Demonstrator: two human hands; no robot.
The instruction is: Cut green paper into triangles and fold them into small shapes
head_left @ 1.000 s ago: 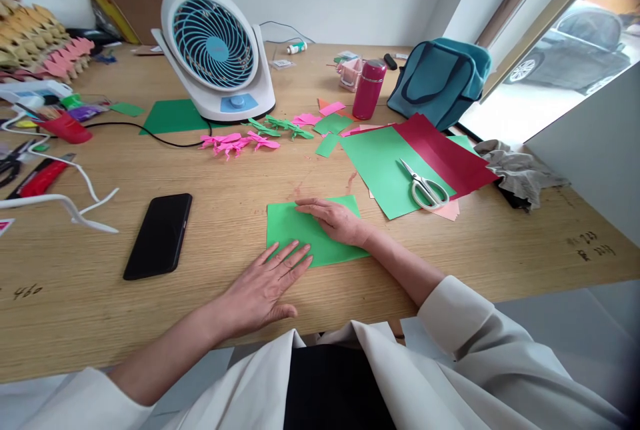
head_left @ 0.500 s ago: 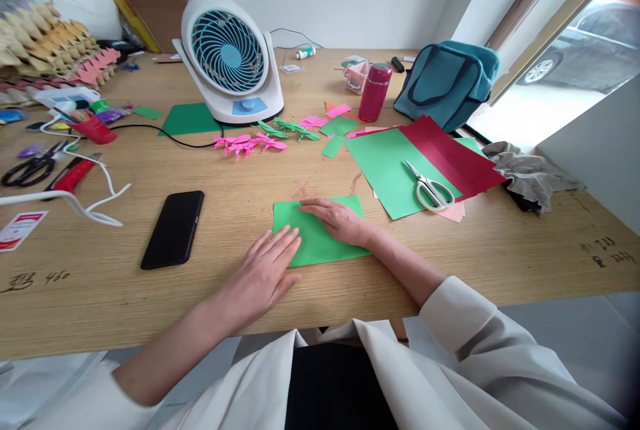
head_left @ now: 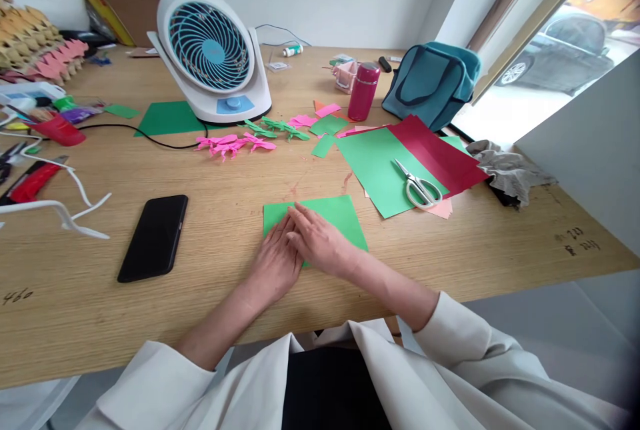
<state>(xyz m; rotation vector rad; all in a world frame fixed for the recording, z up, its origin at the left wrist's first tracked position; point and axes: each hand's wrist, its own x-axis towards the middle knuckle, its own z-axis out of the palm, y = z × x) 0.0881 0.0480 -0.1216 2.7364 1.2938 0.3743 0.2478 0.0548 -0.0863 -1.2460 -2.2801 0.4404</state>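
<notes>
A small green paper sheet [head_left: 340, 215] lies flat on the wooden table [head_left: 215, 297] in front of me. My left hand [head_left: 274, 263] rests flat on its near left part, fingers stretched forward. My right hand [head_left: 320, 243] lies on the sheet just beside it, fingers extended toward the far left corner. The two hands touch each other and neither holds anything.
A black phone [head_left: 153, 235] lies to the left. White scissors [head_left: 417, 185] sit on large green and red sheets [head_left: 380, 167] at right. Farther back stand a fan [head_left: 210, 50], a red bottle [head_left: 363, 91], a teal bag [head_left: 434, 83] and folded pink and green paper pieces [head_left: 235, 144].
My left hand slid forward from the table edge onto the green sheet. My right hand drew back from the sheet's far edge until the hands met.
</notes>
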